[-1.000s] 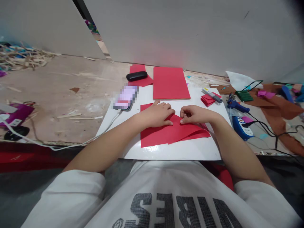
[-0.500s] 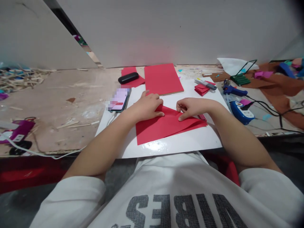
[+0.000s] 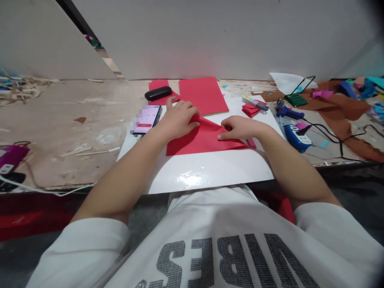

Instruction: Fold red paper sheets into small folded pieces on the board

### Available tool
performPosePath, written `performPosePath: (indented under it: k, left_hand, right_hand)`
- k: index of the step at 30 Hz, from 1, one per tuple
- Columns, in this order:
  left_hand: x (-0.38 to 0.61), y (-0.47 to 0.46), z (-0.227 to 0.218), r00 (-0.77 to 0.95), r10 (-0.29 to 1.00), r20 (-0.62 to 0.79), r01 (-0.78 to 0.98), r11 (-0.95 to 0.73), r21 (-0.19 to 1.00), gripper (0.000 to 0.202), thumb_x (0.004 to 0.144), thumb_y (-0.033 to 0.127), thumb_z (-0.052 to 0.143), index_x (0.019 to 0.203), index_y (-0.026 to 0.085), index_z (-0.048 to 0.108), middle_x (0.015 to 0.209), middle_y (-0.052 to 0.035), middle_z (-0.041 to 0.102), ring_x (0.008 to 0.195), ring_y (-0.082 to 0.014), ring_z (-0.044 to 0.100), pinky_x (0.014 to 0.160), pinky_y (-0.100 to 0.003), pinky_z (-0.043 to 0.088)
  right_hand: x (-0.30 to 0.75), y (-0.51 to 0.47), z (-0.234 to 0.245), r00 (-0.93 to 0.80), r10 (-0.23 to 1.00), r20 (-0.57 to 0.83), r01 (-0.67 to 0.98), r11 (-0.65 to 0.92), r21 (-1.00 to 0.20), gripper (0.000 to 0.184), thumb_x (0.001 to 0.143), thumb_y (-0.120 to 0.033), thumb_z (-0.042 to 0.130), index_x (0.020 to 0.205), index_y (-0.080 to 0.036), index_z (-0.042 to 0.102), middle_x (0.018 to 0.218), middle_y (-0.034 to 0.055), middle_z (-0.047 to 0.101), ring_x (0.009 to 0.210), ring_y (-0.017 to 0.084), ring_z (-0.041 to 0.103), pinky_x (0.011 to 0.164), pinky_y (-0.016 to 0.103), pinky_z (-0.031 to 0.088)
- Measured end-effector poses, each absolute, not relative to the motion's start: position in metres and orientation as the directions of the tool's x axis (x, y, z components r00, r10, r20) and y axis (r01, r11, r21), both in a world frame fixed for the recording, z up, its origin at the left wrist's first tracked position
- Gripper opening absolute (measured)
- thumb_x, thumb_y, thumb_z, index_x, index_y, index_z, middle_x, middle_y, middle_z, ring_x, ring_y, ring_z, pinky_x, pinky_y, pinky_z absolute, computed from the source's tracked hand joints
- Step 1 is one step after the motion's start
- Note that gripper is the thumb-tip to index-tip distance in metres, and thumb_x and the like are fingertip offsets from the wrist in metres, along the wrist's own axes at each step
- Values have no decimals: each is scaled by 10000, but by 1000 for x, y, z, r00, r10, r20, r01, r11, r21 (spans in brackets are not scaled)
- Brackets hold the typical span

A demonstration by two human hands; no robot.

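A sheet of red paper (image 3: 198, 142) lies on a glossy white board (image 3: 216, 172), its right part creased and its far edge slightly raised. My left hand (image 3: 181, 118) grips the far left part of the sheet, thumb toward the middle and fingers curled at the edge. On the right side, my right hand (image 3: 238, 127) pinches the paper between thumb and bent fingers. A small pinkish-red strip (image 3: 251, 143) shows beneath my right wrist.
Beyond the hands lie a red pad (image 3: 202, 96), a black case (image 3: 158, 93) and a lit phone (image 3: 147, 119). At right are a utility knife (image 3: 255, 103) on red pieces (image 3: 250, 110), a blue glue gun (image 3: 289, 113), a blue power block (image 3: 297, 138) and cables.
The red sheet's near edge has moved away from my body, baring more of the white board. Both hands have shifted slightly with the paper, and the view has moved a little.
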State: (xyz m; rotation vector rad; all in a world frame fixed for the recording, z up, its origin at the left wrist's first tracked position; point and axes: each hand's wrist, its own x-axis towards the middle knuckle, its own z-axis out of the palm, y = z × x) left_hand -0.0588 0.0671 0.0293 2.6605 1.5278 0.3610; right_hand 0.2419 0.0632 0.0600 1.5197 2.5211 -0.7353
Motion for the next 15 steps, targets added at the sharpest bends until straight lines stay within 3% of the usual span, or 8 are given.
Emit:
performPosePath:
  k: [4,9,15]
  left_hand:
    - [-54,65,22,510,842,175,824,-536,183,434,1208,481,690,1563,285,844,1727,-191,742,1669,-458,622,1563,-822,153]
    - [-45,61,13,630,776,40,760,-626,176,640,1221,479,665,1788,184,703,1868,-259,670,1806,-466,564,1591,-779,161]
    - [-44,63,3,632,775,-15,764,-619,182,710,1248,453,625,1915,216,572,2006,-251,545,1909,-451,461,1591,-738,236]
  right_hand:
    - [238,61,59,-451,830,-328,880,353,-316,479,1100,-611,874,898,-252,630,944,68,727,858,249,613,798,420,368]
    - [235,59,54,-452,835,-315,877,352,-326,455,1055,-615,930,952,-257,669,956,84,758,931,296,680,824,419,379]
    - [236,62,48,-444,846,-295,876,341,-341,438,1059,-623,941,1158,-250,736,1218,141,851,1062,332,754,863,414,451]
